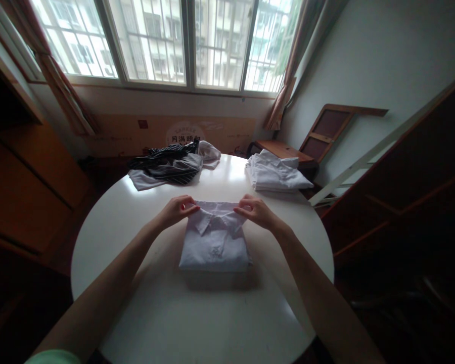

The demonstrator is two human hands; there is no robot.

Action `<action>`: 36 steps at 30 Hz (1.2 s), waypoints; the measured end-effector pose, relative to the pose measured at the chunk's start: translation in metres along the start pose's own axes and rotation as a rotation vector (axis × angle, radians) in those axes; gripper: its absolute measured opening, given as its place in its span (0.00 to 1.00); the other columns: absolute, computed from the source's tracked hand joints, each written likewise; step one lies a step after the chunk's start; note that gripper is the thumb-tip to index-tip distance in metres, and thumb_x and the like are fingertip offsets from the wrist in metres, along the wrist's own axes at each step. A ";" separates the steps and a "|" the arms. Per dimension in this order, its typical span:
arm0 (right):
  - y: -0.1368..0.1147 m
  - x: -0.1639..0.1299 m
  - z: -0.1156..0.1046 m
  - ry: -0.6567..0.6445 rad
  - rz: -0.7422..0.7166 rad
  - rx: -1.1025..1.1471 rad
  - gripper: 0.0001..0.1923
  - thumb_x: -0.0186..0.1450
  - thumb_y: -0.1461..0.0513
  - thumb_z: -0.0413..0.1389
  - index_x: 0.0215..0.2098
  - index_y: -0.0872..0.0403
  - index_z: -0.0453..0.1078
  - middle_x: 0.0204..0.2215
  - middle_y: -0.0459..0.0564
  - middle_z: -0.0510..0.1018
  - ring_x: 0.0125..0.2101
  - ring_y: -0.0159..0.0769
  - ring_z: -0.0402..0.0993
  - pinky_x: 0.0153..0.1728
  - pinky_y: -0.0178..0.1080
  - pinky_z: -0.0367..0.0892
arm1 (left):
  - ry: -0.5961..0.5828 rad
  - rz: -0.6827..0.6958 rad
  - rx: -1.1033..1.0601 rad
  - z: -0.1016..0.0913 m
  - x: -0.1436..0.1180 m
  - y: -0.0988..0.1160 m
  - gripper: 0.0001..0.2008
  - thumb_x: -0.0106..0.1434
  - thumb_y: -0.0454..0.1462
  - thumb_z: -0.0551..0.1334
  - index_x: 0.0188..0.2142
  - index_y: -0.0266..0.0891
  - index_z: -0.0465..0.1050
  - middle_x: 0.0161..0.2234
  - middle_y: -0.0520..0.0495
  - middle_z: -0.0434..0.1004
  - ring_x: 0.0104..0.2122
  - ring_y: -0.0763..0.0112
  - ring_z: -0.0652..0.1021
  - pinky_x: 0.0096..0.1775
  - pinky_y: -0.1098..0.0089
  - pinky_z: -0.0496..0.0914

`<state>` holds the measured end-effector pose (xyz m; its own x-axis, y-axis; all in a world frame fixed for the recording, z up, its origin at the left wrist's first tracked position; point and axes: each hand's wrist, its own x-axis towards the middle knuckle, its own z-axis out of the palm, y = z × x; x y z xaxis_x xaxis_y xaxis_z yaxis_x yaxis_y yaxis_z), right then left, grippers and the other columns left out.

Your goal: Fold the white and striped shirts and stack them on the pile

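A folded white collared shirt (214, 242) lies in the middle of the round white table (144, 283), collar away from me. My left hand (176, 210) pinches the shirt's far left corner by the collar. My right hand (253, 210) pinches the far right corner. Both hands rest at the shirt's top edge, fingers closed on the fabric.
A pile of dark striped and grey clothes (170, 164) lies at the table's far left. A stack of folded white shirts (275, 174) sits at the far right. Wooden furniture stands on both sides, and a window is behind the table.
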<state>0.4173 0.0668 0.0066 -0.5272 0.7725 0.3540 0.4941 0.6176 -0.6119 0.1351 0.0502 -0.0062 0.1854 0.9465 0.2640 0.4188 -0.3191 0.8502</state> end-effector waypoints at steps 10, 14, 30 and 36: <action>0.014 0.007 0.013 0.072 0.243 0.448 0.14 0.54 0.52 0.53 0.27 0.56 0.65 0.22 0.44 0.68 0.26 0.31 0.62 0.29 0.34 0.59 | 0.167 -0.192 -0.407 0.022 0.004 -0.008 0.17 0.43 0.46 0.66 0.22 0.36 0.66 0.22 0.52 0.67 0.24 0.76 0.66 0.27 0.75 0.59; 0.031 0.009 0.036 0.127 0.309 0.360 0.13 0.53 0.54 0.54 0.28 0.56 0.65 0.23 0.45 0.70 0.27 0.32 0.63 0.29 0.34 0.59 | 0.200 -0.198 -0.408 0.037 0.005 -0.016 0.16 0.43 0.45 0.66 0.23 0.35 0.68 0.39 0.44 0.72 0.34 0.70 0.71 0.35 0.73 0.62; 0.025 0.008 0.028 0.118 0.236 0.158 0.13 0.54 0.52 0.51 0.23 0.52 0.56 0.17 0.41 0.61 0.21 0.30 0.56 0.23 0.33 0.51 | 0.204 -0.186 -0.244 0.036 0.006 -0.027 0.14 0.47 0.45 0.63 0.24 0.37 0.63 0.20 0.56 0.61 0.21 0.77 0.62 0.23 0.76 0.56; 0.028 0.010 0.040 0.195 0.257 0.393 0.16 0.52 0.50 0.53 0.25 0.52 0.56 0.19 0.40 0.57 0.21 0.28 0.54 0.22 0.32 0.52 | 0.263 -0.162 -0.306 0.038 0.006 -0.029 0.15 0.47 0.45 0.64 0.25 0.38 0.61 0.19 0.58 0.59 0.20 0.79 0.61 0.22 0.77 0.55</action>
<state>0.3982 0.0864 -0.0352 -0.2652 0.9286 0.2594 0.2734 0.3305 -0.9034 0.1575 0.0633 -0.0469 -0.1101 0.9757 0.1893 0.1339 -0.1741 0.9756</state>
